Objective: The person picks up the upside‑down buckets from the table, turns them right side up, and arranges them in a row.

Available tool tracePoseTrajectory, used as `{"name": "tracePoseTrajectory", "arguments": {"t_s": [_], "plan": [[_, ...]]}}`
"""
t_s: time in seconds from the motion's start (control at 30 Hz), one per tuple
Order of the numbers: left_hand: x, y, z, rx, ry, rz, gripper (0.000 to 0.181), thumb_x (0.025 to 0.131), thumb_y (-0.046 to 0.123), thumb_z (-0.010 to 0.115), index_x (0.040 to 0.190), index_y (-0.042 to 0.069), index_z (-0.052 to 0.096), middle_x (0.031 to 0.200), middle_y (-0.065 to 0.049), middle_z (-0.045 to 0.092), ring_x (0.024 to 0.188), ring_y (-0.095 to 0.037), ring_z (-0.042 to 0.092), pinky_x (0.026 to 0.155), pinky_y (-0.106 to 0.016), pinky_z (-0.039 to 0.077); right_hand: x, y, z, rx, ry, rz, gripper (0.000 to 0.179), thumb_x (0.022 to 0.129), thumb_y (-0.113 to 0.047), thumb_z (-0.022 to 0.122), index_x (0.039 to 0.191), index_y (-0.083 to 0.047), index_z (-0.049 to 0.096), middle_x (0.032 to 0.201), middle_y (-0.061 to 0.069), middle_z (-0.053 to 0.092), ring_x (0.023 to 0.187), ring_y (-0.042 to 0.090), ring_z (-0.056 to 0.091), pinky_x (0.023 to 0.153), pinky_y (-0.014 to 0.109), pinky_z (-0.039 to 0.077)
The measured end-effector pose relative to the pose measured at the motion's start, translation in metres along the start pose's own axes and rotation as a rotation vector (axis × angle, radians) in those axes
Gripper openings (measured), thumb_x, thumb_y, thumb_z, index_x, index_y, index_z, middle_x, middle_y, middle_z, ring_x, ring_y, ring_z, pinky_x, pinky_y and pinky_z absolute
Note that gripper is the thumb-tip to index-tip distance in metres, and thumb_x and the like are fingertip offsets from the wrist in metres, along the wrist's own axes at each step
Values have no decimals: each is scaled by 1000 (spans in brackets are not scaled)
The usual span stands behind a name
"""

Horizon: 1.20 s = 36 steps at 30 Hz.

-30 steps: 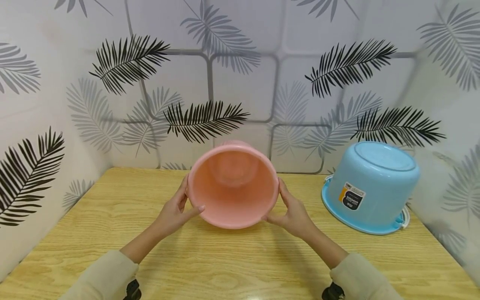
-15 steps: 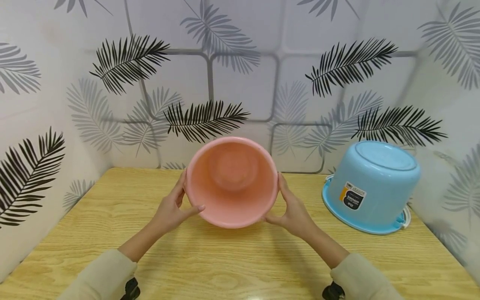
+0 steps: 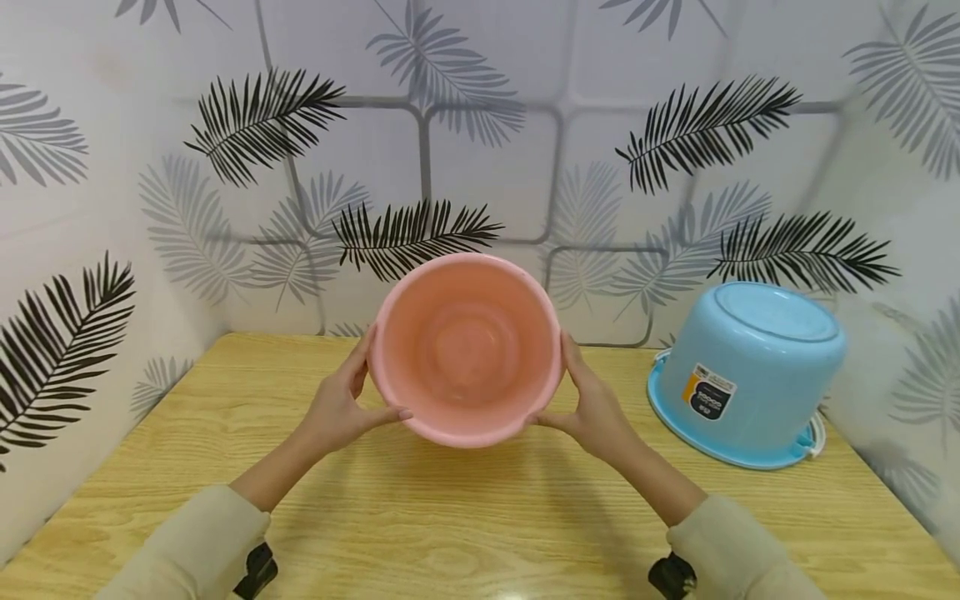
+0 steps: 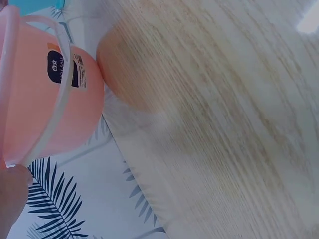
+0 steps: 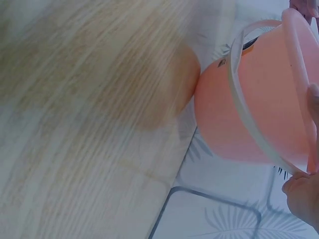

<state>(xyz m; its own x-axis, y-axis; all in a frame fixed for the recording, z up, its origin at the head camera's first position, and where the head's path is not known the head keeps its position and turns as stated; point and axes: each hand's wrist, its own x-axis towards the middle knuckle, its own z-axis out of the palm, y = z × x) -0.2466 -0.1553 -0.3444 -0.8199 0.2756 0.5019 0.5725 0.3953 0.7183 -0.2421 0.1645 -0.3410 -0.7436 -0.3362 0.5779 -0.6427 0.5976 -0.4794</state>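
1. The left hand (image 3: 339, 410) is gripping the left side of a pink bucket (image 3: 467, 350), its thumb lying along the front of the rim and its other fingers reaching round the outer side.
2. The right hand (image 3: 594, 410) is gripping the opposite side in the same way, so both hands are clamping the bucket between them.
3. The pink bucket is leaning on its side over the middle of the worktop (image 3: 450, 533), its mouth facing the wearer and its round bottom showing inside.
4. In the left wrist view, the edge of its base is meeting its own reflection (image 4: 127, 72) on the shiny worktop.
5. A pale handle (image 4: 62, 92) is curving round the outside of the pink bucket, and a dark label (image 4: 64, 69) is showing on its wall.
6. A blue bucket (image 3: 750, 375) is standing upside down to the right, well apart from the right hand, its printed sticker (image 3: 708, 393) facing the wearer.
7. Cream sleeves (image 3: 195, 542) are covering the forearms, and leaf-patterned wallpaper (image 3: 487, 175) is rising behind the worktop.
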Motion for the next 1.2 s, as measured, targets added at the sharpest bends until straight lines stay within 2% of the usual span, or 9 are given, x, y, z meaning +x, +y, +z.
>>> {"name": "tracePoseTrajectory", "arguments": {"t_s": [0.17,0.27,0.47,0.57,0.73,0.97,1.2], "plan": [[2,3,-4,-1,-10,-19,112,65,8,83,150,15,10,155,-13,13,140,-30,22,108,-32,27,5,-3,-5,-22,-9,8,111,62,-17,84,148,1,15,150,23,25,135,40,31,106,51,34],[3,4,-5,-15,-11,-30,112,65,7,83,150,13,11,155,-15,13,140,-31,23,107,-34,28,8,-5,-7,-31,-10,11,111,61,-18,84,147,2,17,150,24,24,136,40,28,107,52,31],[8,8,-8,-33,23,-34,108,65,2,82,149,6,14,154,-18,18,138,-34,25,106,-33,29,14,-7,-9,-31,-13,6,107,63,-19,83,146,2,20,150,24,24,137,41,25,108,53,30],[10,10,-9,-26,35,-40,107,65,2,82,149,6,16,153,-17,20,138,-33,26,107,-32,29,18,-9,-10,-13,-13,6,104,64,-17,83,145,4,22,149,23,26,137,40,26,108,52,31],[12,13,-13,12,40,-75,102,67,6,82,148,7,20,152,-18,21,138,-32,27,107,-35,29,23,-13,-13,6,-28,20,101,65,-17,82,144,6,23,149,23,27,137,39,27,107,50,32],[14,18,-17,16,28,-119,98,70,17,81,146,-1,21,153,-21,14,142,-33,15,108,-39,29,28,-14,-15,36,-43,37,97,69,-20,80,143,6,24,149,22,27,137,37,27,106,48,34],[19,20,-19,19,42,-166,89,75,17,77,144,-4,25,151,-23,20,140,-33,22,109,-39,31,34,-12,-15,71,-44,63,93,74,-31,75,141,8,26,148,23,27,137,35,27,107,46,34]]}}
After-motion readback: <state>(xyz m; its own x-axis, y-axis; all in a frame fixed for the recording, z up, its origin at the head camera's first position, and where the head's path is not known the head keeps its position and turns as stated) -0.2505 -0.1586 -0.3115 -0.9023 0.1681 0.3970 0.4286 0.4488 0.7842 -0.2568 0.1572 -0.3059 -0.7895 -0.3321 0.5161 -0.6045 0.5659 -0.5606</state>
